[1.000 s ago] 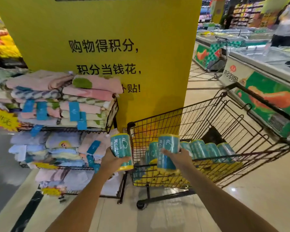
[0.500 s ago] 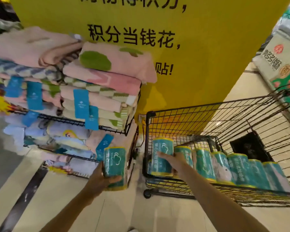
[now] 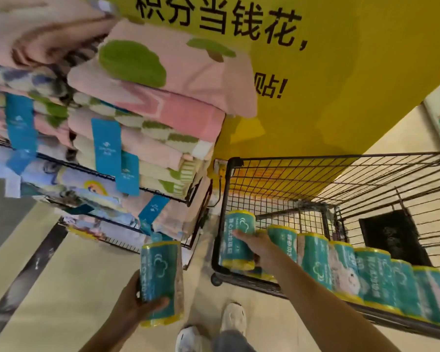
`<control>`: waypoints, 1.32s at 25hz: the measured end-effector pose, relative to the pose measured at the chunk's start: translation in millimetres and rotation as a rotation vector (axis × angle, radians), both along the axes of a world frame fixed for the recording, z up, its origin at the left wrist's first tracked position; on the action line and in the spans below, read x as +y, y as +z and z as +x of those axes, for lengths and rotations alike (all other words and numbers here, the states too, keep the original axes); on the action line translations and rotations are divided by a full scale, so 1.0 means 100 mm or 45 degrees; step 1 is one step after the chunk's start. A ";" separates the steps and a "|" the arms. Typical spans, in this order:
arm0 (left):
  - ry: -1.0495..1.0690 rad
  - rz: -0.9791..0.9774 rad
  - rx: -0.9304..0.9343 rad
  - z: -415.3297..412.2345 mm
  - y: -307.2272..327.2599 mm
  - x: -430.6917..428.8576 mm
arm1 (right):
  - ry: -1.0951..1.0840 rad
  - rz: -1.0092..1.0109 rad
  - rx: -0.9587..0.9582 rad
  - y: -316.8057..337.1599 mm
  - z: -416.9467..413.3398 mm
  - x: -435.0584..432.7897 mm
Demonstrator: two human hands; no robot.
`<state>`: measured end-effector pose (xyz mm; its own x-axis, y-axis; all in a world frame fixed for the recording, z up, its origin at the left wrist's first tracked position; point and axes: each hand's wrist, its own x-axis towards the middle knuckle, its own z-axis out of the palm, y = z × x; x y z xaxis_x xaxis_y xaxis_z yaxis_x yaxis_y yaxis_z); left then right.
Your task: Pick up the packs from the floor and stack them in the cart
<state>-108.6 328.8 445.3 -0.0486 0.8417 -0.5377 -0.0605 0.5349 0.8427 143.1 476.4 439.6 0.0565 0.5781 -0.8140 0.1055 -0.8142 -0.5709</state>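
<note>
Left hand (image 3: 135, 301) curling round a pack (image 3: 160, 273) outside the cart (image 3: 302, 160); I'm seeing right hand (image 3: 261, 246) gripping a second pack (image 3: 240, 221) inside, beside the row of packs (image 3: 341, 265).

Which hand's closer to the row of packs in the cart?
Right. The right hand, gripping a pack, is beside the row inside the cart; the left hand, holding another pack, is outside it.

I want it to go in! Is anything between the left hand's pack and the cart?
Yes: the cart's wire wall stands between that pack and the inside; the right hand holds another pack at that corner.
</note>
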 end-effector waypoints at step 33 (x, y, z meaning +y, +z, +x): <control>0.036 -0.179 -0.167 -0.35 -0.36 -0.25 | 0.005 -0.017 -0.679 -0.44 -0.36 0.03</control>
<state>-143.2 304.0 409.2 0.0071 0.7572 -0.6532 -0.1816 0.6433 0.7438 107.5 479.3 395.5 0.4623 0.5691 -0.6800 0.3812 -0.8199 -0.4271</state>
